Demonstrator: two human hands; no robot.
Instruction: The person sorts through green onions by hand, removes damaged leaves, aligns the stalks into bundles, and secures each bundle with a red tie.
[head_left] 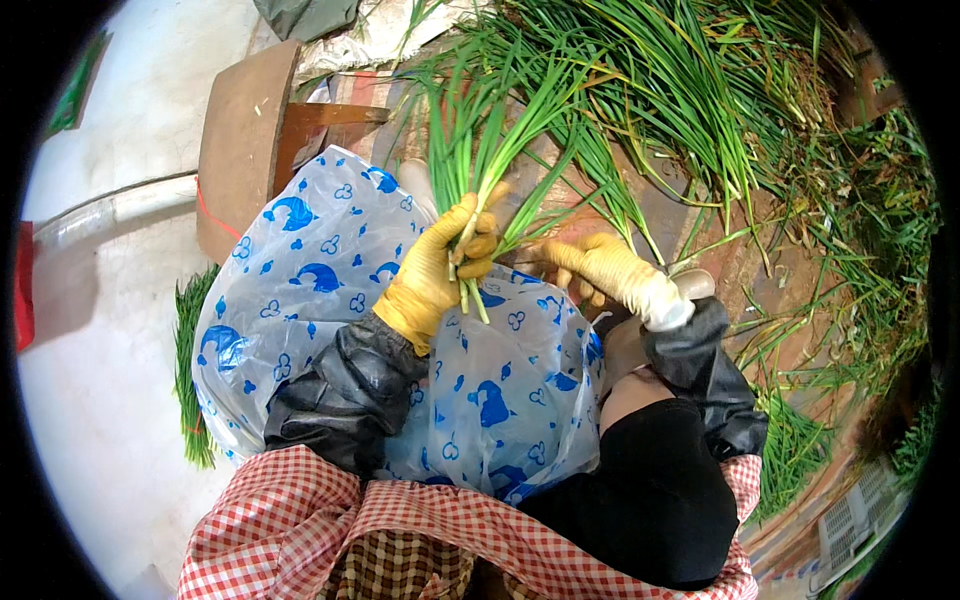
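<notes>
My left hand (437, 262), in a yellow rubber glove, is closed around a small bunch of garlic chives (480, 150). Their leaves fan upward and away, while the pale stem ends poke out below the fist. To its right is my right hand (600, 268), gloved in paler yellow, with its fingers curled in toward the bunch. Whatever lies between those fingertips, if anything, is too small to make out. Beneath both hands a clear plastic sheet (490, 350) with blue prints covers my lap.
A large heap of loose chives (660, 80) lies at the far right, with scattered trimmings (860, 250) beside it. A tied bundle (192, 370) rests on the pale floor at left. A brown wooden stool (245, 150) stands beyond my left arm. A grey plastic crate (860, 515) sits lower right.
</notes>
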